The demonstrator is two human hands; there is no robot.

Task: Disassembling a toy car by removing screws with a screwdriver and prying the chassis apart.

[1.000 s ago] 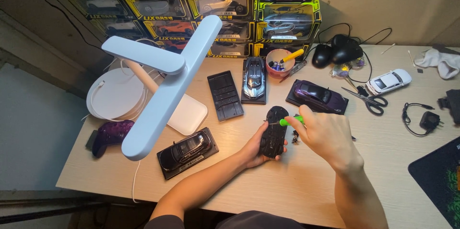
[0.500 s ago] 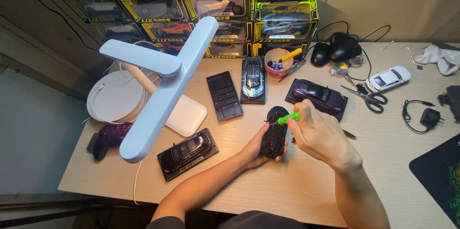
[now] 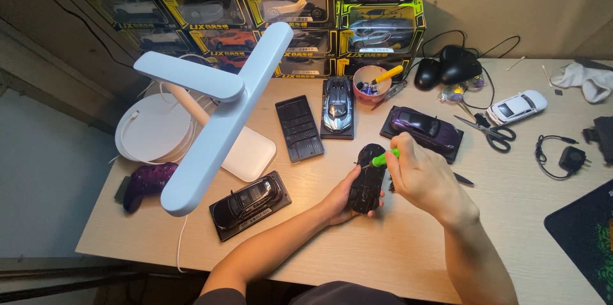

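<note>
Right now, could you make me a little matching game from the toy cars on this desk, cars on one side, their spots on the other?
Cars:
1. white car
2. purple car
3. black car on a base
4. upturned black car

Spots:
A. under the white lamp's arm
B. held in the left hand
C. far right, beyond the scissors
D. just above the right hand

Pairs: 1-C, 2-D, 3-A, 4-B

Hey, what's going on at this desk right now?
A person is working on a black model car turned underside up on the wooden desk. The left hand grips the car, while the right hand presses a green-handled screwdriver to its underside. Other model cars, a white lamp and scissors lie around.
</note>
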